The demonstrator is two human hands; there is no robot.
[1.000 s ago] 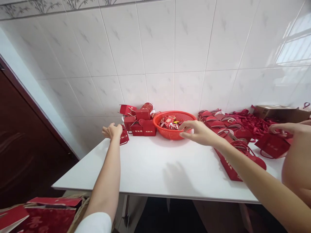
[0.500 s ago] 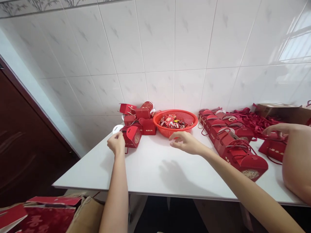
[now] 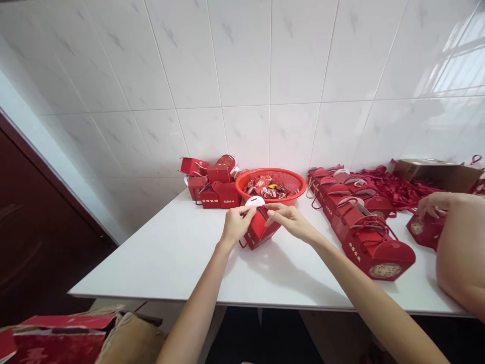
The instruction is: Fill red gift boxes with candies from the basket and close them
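A small red candy box [image 3: 258,231] with a white-backed flap stands in front of the colander, its top partly open. My left hand [image 3: 234,225] grips the box by its upper left edge, thumb and fingers closed. On the other side, my right hand [image 3: 291,221] pinches the upper right edge near the flap. Behind the box, a red plastic colander [image 3: 301,191] holds wrapped candies [image 3: 270,188]. The box's back side is hidden.
Several red boxes [image 3: 220,194] are piled at the back left. Rows of closed boxes [image 3: 373,255] run down the right of the white table [image 3: 159,253]. Beyond lie red ribbons [image 3: 394,183] and a cardboard box [image 3: 435,172]. Another person's hand [image 3: 435,205] holds a red box at far right.
My left hand has brought the red box from the left to the middle, before the colander. My right hand has closed in on its top edge. The view has shifted slightly.
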